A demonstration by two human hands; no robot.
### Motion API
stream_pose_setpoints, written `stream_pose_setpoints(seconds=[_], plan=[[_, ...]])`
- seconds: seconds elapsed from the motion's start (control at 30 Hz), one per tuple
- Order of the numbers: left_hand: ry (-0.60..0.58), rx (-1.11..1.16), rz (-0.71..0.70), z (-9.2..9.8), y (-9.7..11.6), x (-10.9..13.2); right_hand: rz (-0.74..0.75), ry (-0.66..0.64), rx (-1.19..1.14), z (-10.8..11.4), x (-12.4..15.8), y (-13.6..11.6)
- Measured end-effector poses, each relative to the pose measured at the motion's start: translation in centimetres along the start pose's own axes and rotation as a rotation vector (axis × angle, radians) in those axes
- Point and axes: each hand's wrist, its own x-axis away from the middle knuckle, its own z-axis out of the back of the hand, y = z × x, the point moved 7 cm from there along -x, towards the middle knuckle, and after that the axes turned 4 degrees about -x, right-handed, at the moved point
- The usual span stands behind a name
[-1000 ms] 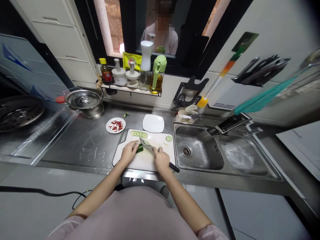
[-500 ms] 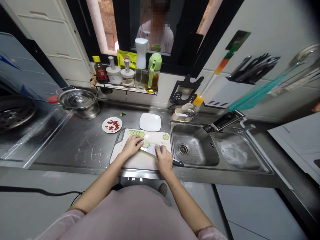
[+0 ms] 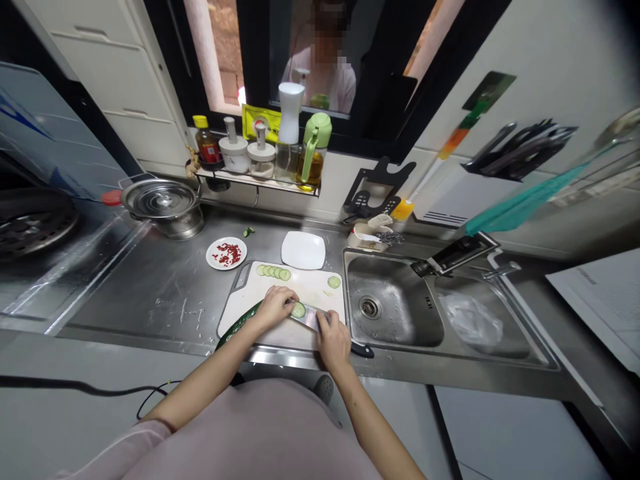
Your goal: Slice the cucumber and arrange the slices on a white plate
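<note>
**Cucumber Slanted Across Board's Left Side, Knife Aimed at the Left Hand**

The cucumber [image 3: 239, 325] lay at the left side of the white cutting board [image 3: 300, 333], its long axis running obliquely from the near left corner up toward the middle. The left hand [image 3: 275, 308] and its forearm hid part of it, including the far end.

The knife [image 3: 307, 319] slanted the other way: its blade pointed left and away from the person, while the black handle stuck out toward the near right, past the board's edge. The right hand [image 3: 334, 339] gripped it, thumb and fingers closed about the rear of the blade and the handle. A cut slice [image 3: 299, 309] lay against the blade. The left hand's fingers were bent and close together at that slice; whether they pinched it could not be told.

An overlapping row of slices [image 3: 273, 272] ran left to right along the board's far edge, and a lone slice [image 3: 334, 282] lay near the far right corner. Just beyond the board sat a white square plate [image 3: 303, 251]; a round plate [image 3: 227, 264] of red pieces stood to its left.
</note>
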Motion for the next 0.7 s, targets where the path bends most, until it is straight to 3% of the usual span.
stream_pose_setpoints(seconds=[0.13, 0.3, 0.47, 0.7], plan=[[0.0, 0.13, 0.125, -0.5, -1.5, -1.3, -0.046, -0.04, -0.017, -0.7, 0.3, 0.9], [0.107, 0.307, 0.359, -0.3, -5.2, -3.7, -0.089, -0.066, -0.033, -1.2, 0.5, 1.5], [0.134, 0.148, 0.584, 0.4, -7.6, -5.1, -0.114, -0.056, -0.047, -1.3, 0.8, 1.9], [0.126, 0.013, 0.629, 0.9, -8.1, -6.4, -0.131, -0.073, -0.051, -1.5, 0.9, 2.2]])
